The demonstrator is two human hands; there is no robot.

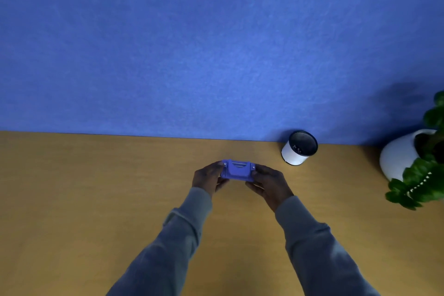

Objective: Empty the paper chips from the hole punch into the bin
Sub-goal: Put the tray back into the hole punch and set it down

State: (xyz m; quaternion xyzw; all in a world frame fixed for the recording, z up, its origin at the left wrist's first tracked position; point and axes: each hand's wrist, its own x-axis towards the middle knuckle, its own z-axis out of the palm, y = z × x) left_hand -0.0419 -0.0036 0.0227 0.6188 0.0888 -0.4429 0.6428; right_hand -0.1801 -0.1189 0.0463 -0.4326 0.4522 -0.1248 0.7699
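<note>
Hole punch (237, 170), small and blue, sits mid-surface, held at each end by the left hand (208, 178) and right hand (269, 182), each grip closed on it. Bin (299, 148), white and open-topped, stands at two o'clock, apart. Chips seem not yet emptied; next likely means carrying it over the bin.

The surface (72, 187) looked like wood or wood laminate, matt yellow-brown with a faint grain. The wall (192, 43) behind it had a rough, felt-like blue cloth finish. The hole punch (236, 170) seemed smooth blue plastic, with thin metal pins on top. The bin (294, 155) had a smooth white outside and a dark inside. The sleeves (182, 235) were soft grey cloth. The plant pot (398, 156) looked smooth, matt white.
</note>
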